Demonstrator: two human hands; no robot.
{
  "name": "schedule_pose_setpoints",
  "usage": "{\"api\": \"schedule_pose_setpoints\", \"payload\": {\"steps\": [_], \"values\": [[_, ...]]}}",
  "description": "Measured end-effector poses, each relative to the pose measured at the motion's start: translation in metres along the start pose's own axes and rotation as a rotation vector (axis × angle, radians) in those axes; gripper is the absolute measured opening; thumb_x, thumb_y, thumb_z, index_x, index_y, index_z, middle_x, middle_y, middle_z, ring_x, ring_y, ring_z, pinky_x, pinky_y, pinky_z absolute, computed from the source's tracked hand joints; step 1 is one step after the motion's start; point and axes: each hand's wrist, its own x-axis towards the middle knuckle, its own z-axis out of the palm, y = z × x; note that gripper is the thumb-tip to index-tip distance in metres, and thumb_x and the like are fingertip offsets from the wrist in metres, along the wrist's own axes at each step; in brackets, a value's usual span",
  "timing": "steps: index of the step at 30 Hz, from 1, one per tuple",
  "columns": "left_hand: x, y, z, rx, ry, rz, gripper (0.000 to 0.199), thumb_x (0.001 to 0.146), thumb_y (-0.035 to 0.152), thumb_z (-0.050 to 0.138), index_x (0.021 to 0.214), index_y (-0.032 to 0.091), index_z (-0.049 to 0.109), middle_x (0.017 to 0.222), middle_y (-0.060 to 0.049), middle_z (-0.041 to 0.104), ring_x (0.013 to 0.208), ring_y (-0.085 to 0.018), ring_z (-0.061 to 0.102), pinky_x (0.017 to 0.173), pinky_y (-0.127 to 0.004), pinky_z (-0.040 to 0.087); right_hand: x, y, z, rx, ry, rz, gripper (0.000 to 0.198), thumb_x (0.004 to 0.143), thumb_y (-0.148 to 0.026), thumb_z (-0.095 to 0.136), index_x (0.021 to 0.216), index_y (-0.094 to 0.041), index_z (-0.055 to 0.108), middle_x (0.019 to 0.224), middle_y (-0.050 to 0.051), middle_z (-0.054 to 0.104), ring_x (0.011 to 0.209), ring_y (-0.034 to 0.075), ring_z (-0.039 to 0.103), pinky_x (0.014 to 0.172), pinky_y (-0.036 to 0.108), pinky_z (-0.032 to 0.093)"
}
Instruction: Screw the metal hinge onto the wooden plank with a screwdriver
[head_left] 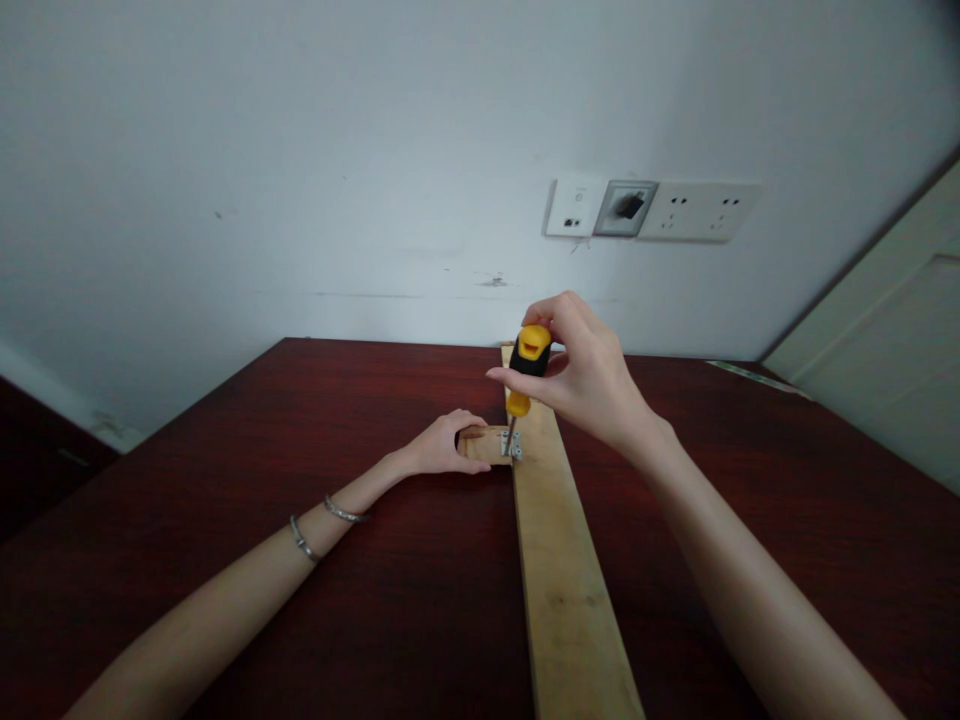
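My right hand [581, 370] is closed around the yellow and black handle of a screwdriver [531, 352]. The screwdriver stands nearly upright, its shaft pointing down at a small metal hinge [513, 446]. That hinge lies across the joint between a short wooden block [484, 446] and a long pale wooden board [559, 540]. My left hand [442, 443] grips the block from its left end, thumb on the near side and fingers on the far side. Whether a screw sits under the tip is too small to tell.
Beneath everything is a dark red tabletop [375, 600], its far edge against a white wall [337, 150]. Wall sockets [701, 212] with a black plug [630, 207] are above the back edge. A thin patterned strip [757, 377] lies at the far right, near a pale door [885, 330].
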Motion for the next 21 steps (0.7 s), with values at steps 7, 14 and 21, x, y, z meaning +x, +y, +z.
{"api": "schedule_pose_setpoints", "payload": {"steps": [7,14,21], "values": [[-0.0006,0.0003,-0.0005,-0.008,-0.001,0.006,0.060,0.066,0.048,0.078,0.115,0.017,0.060,0.110,-0.008,0.061,0.099,-0.023,0.059,0.092,-0.039,0.046,0.0006,-0.0016,0.0005,0.009,-0.015,-0.012,0.037,0.076,-0.034,0.074,0.099,-0.021,0.047,0.094,0.003,0.048,0.077,0.015,0.050,0.066,0.032,0.054],[-0.0001,-0.0006,0.0006,-0.010,0.006,-0.002,0.062,0.065,0.047,0.078,0.116,0.016,0.060,0.112,-0.010,0.062,0.103,-0.025,0.059,0.094,-0.040,0.046,0.0003,-0.0017,-0.0021,0.045,-0.045,-0.028,0.036,0.078,-0.033,0.072,0.105,-0.021,0.052,0.097,0.004,0.052,0.083,0.017,0.054,0.071,0.034,0.055],[-0.0013,0.0044,-0.0006,-0.067,0.022,0.042,0.066,0.067,0.042,0.078,0.124,0.020,0.054,0.123,-0.008,0.060,0.111,-0.024,0.057,0.101,-0.041,0.041,-0.0010,0.0007,-0.0005,0.050,-0.036,0.002,0.049,0.078,-0.035,0.072,0.120,-0.024,0.049,0.106,0.006,0.053,0.086,0.019,0.057,0.077,0.037,0.056]]}}
